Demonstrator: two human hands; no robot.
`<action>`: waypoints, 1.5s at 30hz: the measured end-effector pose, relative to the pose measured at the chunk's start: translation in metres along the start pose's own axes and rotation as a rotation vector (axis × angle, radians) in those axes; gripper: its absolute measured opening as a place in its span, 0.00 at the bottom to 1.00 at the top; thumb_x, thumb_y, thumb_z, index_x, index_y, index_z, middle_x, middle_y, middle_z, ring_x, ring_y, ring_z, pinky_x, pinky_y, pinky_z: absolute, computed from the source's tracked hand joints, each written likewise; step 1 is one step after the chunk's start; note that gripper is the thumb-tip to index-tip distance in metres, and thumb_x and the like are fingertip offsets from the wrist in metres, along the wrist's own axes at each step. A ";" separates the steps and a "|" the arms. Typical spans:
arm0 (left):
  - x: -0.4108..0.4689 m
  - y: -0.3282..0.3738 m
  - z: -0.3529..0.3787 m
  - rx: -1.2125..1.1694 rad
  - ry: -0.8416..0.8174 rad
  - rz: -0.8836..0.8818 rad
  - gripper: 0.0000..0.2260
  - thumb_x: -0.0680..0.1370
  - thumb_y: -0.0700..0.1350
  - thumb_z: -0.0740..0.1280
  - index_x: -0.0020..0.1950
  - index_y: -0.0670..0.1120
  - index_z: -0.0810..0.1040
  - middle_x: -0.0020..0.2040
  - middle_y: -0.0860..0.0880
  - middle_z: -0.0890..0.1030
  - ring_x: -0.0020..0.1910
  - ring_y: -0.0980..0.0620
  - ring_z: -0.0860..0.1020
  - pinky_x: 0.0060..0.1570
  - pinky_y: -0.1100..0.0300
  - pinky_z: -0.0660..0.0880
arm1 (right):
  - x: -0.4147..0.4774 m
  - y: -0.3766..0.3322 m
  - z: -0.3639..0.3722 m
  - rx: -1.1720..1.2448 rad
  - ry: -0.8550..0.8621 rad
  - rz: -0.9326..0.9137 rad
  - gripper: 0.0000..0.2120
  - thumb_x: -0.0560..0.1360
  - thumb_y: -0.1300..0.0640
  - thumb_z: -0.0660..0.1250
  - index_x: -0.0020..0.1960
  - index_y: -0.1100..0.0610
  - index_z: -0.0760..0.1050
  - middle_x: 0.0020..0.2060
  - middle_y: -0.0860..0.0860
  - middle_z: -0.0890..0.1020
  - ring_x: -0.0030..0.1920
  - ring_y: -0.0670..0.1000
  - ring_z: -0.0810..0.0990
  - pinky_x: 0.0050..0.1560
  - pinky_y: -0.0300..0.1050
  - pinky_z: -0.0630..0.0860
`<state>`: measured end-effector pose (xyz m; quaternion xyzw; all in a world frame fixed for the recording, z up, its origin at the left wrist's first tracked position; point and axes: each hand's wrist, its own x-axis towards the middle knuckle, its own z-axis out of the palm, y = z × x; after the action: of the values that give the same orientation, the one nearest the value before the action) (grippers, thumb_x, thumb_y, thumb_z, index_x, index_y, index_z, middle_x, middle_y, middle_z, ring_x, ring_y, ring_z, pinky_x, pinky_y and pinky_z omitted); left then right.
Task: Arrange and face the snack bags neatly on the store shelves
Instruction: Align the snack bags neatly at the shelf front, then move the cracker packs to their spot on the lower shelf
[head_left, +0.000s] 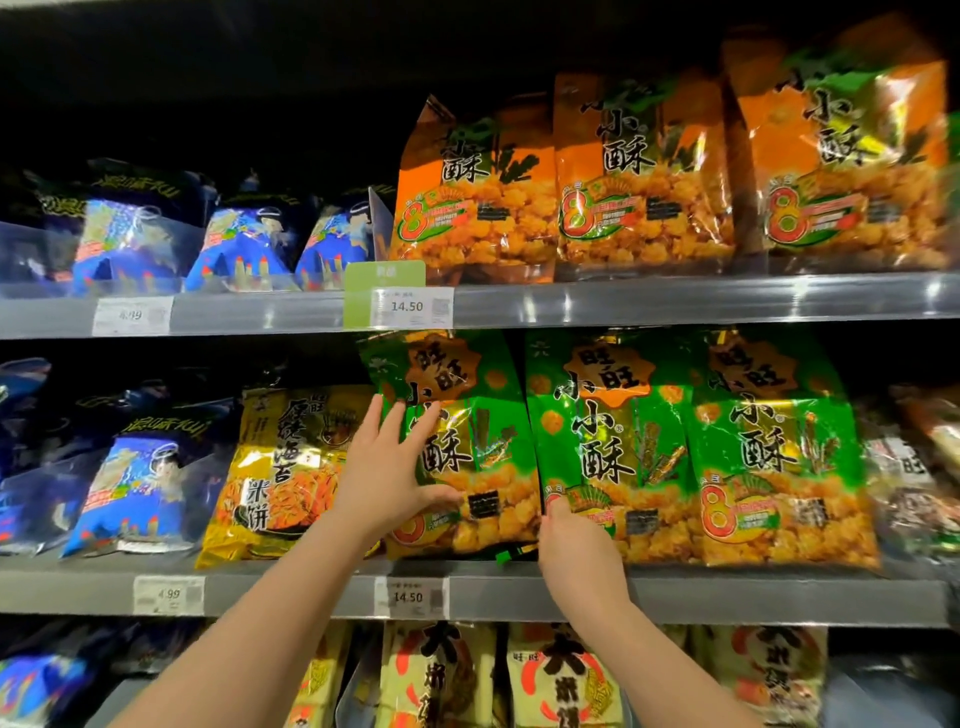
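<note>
My left hand (387, 467) lay flat against the front of the left green bag (488, 457), fingers straight and spread, thumb stretched across the lower part of the pack. My right hand (574, 545) was lower, at the foot of the seam where that bag met the middle green bag (608, 447). Its thumb touched the front there, but its fingers were hidden behind the hand, so I cannot tell whether it gripped an edge or only pushed.

The left green bag leaned a little to the left at its top, and its right side touched the middle one. The right green bag (779, 457) stood just beside the middle one, and all three were upright on the middle shelf (727, 592). A price tag (410, 597) reading 14.50 sat on that shelf's front rail, below the left green bag.

Just left of my left hand stood a yellow bag (291, 467), and further left were blue bags (140, 488), slumped back. On the upper shelf (675, 301) three orange bags (644, 176) stood in a row above the green ones. Below the middle shelf I could see the tops of cream bags (436, 670) with red rings
</note>
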<state>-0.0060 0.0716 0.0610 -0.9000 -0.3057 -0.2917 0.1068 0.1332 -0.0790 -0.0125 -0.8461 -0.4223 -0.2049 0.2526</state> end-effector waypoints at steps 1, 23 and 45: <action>0.002 0.000 -0.003 -0.053 -0.003 -0.002 0.45 0.65 0.69 0.63 0.75 0.58 0.45 0.77 0.45 0.51 0.76 0.42 0.41 0.72 0.45 0.49 | 0.000 0.000 0.000 -0.001 -0.009 0.008 0.15 0.81 0.60 0.52 0.67 0.59 0.63 0.35 0.49 0.75 0.30 0.49 0.70 0.22 0.37 0.57; 0.014 -0.032 0.015 -1.197 0.046 -0.395 0.09 0.81 0.41 0.56 0.47 0.48 0.76 0.48 0.46 0.81 0.51 0.44 0.79 0.55 0.45 0.75 | -0.001 -0.003 0.006 0.023 0.058 0.051 0.11 0.78 0.56 0.61 0.59 0.58 0.70 0.24 0.43 0.62 0.23 0.47 0.64 0.20 0.34 0.53; -0.079 0.011 0.021 -0.872 0.410 -0.461 0.09 0.78 0.44 0.62 0.58 0.46 0.72 0.45 0.51 0.76 0.45 0.52 0.74 0.45 0.58 0.69 | -0.053 -0.015 0.006 0.121 0.108 0.021 0.10 0.80 0.51 0.54 0.52 0.55 0.71 0.28 0.47 0.72 0.28 0.52 0.70 0.22 0.39 0.55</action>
<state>-0.0405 0.0315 -0.0029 -0.6948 -0.3189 -0.5775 -0.2864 0.0919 -0.1001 -0.0426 -0.8212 -0.4111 -0.2215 0.3279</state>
